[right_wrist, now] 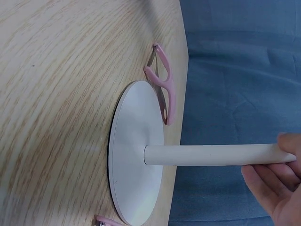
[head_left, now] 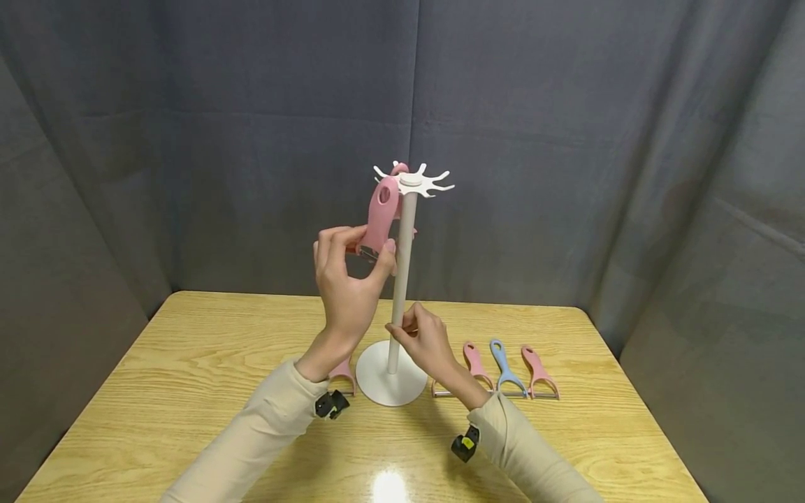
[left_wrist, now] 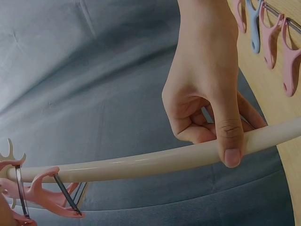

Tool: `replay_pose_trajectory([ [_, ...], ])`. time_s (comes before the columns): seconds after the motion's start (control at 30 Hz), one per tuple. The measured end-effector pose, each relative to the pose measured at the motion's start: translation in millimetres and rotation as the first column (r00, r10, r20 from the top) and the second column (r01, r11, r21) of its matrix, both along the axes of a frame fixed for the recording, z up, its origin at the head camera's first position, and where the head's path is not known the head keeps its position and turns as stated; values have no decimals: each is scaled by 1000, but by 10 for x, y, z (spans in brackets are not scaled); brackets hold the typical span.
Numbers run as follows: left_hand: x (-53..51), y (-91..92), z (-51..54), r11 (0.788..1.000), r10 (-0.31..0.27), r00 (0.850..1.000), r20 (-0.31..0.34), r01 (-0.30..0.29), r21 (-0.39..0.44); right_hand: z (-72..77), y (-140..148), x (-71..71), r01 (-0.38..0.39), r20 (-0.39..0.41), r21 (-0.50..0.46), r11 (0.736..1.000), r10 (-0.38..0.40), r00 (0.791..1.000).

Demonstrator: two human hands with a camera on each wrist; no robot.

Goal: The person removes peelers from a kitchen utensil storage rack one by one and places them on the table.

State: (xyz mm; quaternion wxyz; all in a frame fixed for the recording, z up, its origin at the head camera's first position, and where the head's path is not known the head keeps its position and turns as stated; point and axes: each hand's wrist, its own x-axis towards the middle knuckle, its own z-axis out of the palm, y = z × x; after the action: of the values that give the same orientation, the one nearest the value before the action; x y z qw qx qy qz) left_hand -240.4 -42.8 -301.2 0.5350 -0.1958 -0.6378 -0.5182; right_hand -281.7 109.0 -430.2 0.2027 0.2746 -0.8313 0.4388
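Note:
Up by the hooked top (head_left: 432, 185) of a white stand, my left hand (head_left: 349, 290) pinches a pink peeler (head_left: 381, 209) by its blade end, handle upward. Its handle hole is beside the hooks; I cannot tell whether it touches one. Another pink peeler (head_left: 400, 168) is behind it at the hooks, mostly hidden in the head view; blade ends show low in the left wrist view. My right hand (head_left: 430, 342) grips the lower pole (left_wrist: 117, 165) between thumb and fingers. The stand's round base (right_wrist: 136, 188) rests on the table.
On the wooden table (head_left: 207, 349), pink peelers (head_left: 474, 360) and a blue peeler (head_left: 501, 360) lie in a row right of the base, one partly behind my right wrist. Left of the base lies a pink peeler (right_wrist: 169, 94). Grey curtains (head_left: 283, 140) surround the table.

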Motion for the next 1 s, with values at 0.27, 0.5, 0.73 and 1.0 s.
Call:
replay_pose_trajectory([
  [0.27, -4, -19, -12, 1000, 3, 1000, 3, -3, 7, 1, 4, 11, 5, 13, 1, 1000, -5, 1000],
  [0.5, -11, -74, -35, 1000, -13, 999, 30, 12, 21, -9, 8, -1, 1, -5, -5, 1000, -2, 1000],
  [0.73, -14, -139, -51, 999, -16, 999, 31, 15, 28, -12, 6, 14, -5, 3, -4, 1000, 5, 1000],
  [1.0, -2, -198, -84, 1000, 7, 998, 61, -9, 24, -7, 2, 14, -10, -1, 4, 1000, 10, 1000],
])
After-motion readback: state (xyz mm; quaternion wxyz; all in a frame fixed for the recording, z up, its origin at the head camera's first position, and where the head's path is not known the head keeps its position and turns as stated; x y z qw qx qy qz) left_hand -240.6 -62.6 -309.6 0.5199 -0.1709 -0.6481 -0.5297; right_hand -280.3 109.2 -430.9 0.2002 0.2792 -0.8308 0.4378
